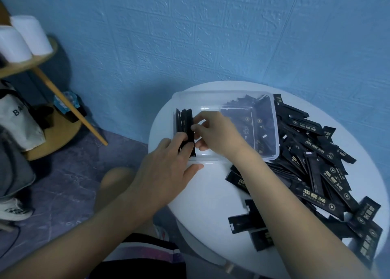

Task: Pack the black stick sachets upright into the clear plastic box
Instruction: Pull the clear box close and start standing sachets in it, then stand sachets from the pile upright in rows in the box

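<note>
A blue brick-patterned wall (211, 36) stands behind the round white bench (206, 194). On the bench sits the clear plastic box (274, 152), with a loose pile of black sachets (316, 162) printed "BLACK COFFEE" just beside it. The left hand (164, 169) has its grip clamped on an upright bundle (185, 120) at the box's left end. The right hand (217, 133) pinches the same bundle.

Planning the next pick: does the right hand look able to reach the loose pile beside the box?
Probably yes: the loose pile lies uncovered on that side; the right hand only has to leave the upright sachets in the clear box.
</note>
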The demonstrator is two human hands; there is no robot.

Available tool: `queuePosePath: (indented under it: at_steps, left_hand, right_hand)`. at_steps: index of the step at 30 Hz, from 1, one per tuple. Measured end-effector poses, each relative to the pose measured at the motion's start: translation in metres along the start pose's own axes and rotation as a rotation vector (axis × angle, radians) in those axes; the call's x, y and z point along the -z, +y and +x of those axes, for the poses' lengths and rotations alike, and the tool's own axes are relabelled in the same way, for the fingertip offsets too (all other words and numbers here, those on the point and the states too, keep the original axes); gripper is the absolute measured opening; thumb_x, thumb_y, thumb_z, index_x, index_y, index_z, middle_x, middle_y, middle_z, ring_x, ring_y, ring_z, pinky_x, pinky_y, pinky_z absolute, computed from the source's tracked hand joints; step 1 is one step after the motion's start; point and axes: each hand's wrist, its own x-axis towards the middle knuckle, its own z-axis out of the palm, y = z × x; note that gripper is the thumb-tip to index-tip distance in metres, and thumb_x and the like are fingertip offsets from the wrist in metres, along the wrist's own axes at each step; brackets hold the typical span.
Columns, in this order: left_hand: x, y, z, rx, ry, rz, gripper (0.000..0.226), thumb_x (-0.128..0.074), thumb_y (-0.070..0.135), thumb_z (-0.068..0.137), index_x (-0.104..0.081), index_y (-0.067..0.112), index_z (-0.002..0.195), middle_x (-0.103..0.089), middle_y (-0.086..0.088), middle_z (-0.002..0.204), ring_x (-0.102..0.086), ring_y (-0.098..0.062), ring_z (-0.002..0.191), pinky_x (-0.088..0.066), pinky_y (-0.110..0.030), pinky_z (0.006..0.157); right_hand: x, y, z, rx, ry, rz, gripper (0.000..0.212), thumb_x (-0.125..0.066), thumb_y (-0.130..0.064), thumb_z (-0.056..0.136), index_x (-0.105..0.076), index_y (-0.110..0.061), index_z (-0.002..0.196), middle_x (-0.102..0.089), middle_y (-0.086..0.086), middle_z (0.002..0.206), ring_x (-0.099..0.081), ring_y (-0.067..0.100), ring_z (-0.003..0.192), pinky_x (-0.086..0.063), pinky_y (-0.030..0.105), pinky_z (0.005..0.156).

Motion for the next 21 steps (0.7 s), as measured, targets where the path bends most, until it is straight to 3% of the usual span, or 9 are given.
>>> queuePosePath:
  at_steps: [2, 5, 10, 15, 21]
  left_hand:
    - [0.0, 0.0, 0.0, -0.023, -0.013, 0.012, 0.051, -0.045, 0.053, 0.096, -0.061, 0.018, 0.128, -0.053, 0.001, 0.132, -0.056, -0.022, 0.084, -0.056, -0.037, 0.057]
    - [0.0, 0.0, 0.0, -0.058, -0.003, 0.048, 0.055, -0.045, 0.052, 0.096, -0.059, 0.018, 0.137, -0.055, 0.0, 0.137, -0.055, -0.022, 0.081, -0.056, -0.035, 0.056]
    - [-0.002, 0.0, -0.001, -0.066, -0.006, 0.057, 0.056, -0.037, 0.053, 0.099, -0.064, 0.015, 0.13, -0.056, -0.001, 0.137, -0.055, -0.022, 0.081, -0.056, -0.035, 0.059]
    - [-0.001, 0.003, -0.001, -0.054, -0.006, 0.041, 0.044, -0.045, 0.05, 0.099, -0.073, 0.017, 0.108, -0.056, 0.0, 0.14, -0.056, -0.022, 0.082, -0.055, -0.033, 0.058]
    - [0.0, 0.002, 0.002, -0.053, 0.0, 0.03, 0.046, -0.044, 0.049, 0.096, -0.075, 0.015, 0.095, -0.065, -0.005, 0.131, -0.058, -0.026, 0.082, -0.056, -0.035, 0.059]
  right_hand:
    - [0.0, 0.0, 0.001, -0.01, -0.015, 0.014, 0.007, -0.06, -0.016, 0.095, -0.067, -0.018, 0.095, -0.075, 0.006, 0.074, -0.074, 0.022, 0.059, -0.063, 0.041, 0.076]
    - [0.0, 0.001, 0.002, -0.019, -0.034, 0.037, 0.006, -0.063, -0.016, 0.095, -0.069, -0.016, 0.094, -0.075, 0.008, 0.074, -0.073, 0.023, 0.059, -0.063, 0.037, 0.074]
    - [0.0, 0.005, 0.005, -0.032, -0.062, 0.134, 0.016, -0.056, -0.003, 0.096, -0.068, -0.012, 0.092, -0.069, 0.011, 0.072, -0.066, 0.02, 0.057, -0.059, 0.029, 0.061]
    - [0.003, 0.006, 0.003, -0.022, -0.115, 0.096, 0.032, -0.042, 0.004, 0.095, -0.067, -0.014, 0.103, -0.074, 0.013, 0.086, -0.07, 0.022, 0.072, -0.062, 0.031, 0.071]
    - [0.018, 0.007, -0.017, 0.024, -0.103, 0.034, 0.029, -0.046, -0.004, 0.098, -0.069, -0.018, 0.109, -0.073, -0.001, 0.092, -0.068, 0.015, 0.077, -0.061, 0.034, 0.079]
